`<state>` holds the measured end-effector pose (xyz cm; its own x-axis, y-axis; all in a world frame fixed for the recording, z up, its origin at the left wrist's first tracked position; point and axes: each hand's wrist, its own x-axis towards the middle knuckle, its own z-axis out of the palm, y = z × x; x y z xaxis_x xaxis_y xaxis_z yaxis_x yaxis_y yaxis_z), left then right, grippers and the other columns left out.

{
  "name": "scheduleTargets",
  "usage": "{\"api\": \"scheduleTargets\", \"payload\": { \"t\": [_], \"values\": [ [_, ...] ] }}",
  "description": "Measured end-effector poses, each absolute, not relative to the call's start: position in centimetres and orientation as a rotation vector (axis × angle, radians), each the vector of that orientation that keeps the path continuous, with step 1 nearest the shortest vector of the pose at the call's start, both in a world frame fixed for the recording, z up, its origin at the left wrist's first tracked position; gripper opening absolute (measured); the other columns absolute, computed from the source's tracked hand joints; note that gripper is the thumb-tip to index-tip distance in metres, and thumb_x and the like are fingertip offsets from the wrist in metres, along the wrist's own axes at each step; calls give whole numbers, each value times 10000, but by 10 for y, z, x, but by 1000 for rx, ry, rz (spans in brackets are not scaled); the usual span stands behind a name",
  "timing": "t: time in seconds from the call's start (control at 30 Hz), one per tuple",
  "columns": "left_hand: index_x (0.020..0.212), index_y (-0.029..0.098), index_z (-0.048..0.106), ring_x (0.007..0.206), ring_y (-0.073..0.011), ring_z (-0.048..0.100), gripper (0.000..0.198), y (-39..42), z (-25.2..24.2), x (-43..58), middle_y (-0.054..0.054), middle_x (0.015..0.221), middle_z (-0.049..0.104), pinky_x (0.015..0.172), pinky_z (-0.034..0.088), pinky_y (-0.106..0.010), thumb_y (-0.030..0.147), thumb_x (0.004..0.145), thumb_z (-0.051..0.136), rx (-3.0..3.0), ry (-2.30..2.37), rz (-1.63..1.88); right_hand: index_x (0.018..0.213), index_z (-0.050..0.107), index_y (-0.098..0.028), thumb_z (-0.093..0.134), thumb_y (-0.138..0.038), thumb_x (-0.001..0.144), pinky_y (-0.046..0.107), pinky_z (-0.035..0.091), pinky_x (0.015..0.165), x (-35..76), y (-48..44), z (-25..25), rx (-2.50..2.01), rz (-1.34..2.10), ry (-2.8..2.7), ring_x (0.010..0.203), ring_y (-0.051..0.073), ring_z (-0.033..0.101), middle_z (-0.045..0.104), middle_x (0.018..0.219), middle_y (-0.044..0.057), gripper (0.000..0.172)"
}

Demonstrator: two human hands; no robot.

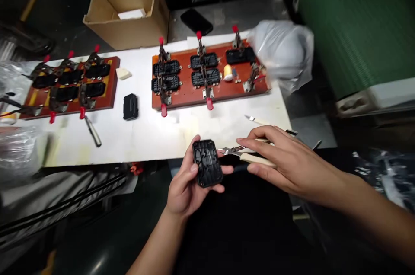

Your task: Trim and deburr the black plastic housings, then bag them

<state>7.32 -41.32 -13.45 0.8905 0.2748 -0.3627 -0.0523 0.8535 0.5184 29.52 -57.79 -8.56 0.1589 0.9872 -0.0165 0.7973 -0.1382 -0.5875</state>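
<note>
My left hand [188, 184] holds a black plastic housing [207, 163], its ribbed inner side facing up. The thumb presses on its left edge and the fingers reach under it to the right. In my right hand [285, 158] is a pair of cutting pliers [231, 150] with cream handles. Their metal jaws are at the right edge of the housing; whether they touch it I cannot tell. Beyond my hands stands a red-brown fixture board [188, 97] with red-tipped toggle clamps and several black housings [205, 77] on it.
A second fixture board [112, 89] lies at the left. Between the boards is a loose black part [130, 107]. A knife [254, 120] lies near my right hand, a pen-like tool [93, 132] at left. Behind stand a cardboard box [136, 30] and a plastic-wrapped bundle [282, 52].
</note>
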Motion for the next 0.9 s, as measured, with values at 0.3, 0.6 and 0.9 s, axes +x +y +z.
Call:
{"api": "scheduleTargets", "payload": {
  "t": [0.3, 0.6, 0.9],
  "values": [
    [1586, 389, 294, 1049, -273, 724, 732, -409, -117, 61, -102, 1410, 608, 691, 674, -338, 284, 938, 618, 596, 450, 305, 1309, 658, -193, 607, -376, 984, 512, 389, 1105, 252, -533, -57, -1777, 409, -1871, 1197, 293, 507, 613, 1290, 104, 376],
    [1580, 407, 332, 1378, -416, 538, 743, -414, -120, 59, -91, 1504, 545, 995, 593, -585, 379, 917, 667, 659, 536, 347, 1204, 703, -175, 593, -325, 979, 511, 402, 1012, 241, -523, -51, -1851, 293, -1947, 1154, 315, 528, 645, 1222, 126, 292],
    [1609, 350, 300, 1191, -338, 686, 819, -412, -122, 59, -135, 1407, 630, 943, 636, -484, 387, 904, 715, 677, 536, 354, 855, 667, -200, 637, -262, 933, 393, 328, 745, 244, -514, -53, -1857, 164, -2027, 847, 232, 485, 592, 875, 63, 104]
  ]
}}
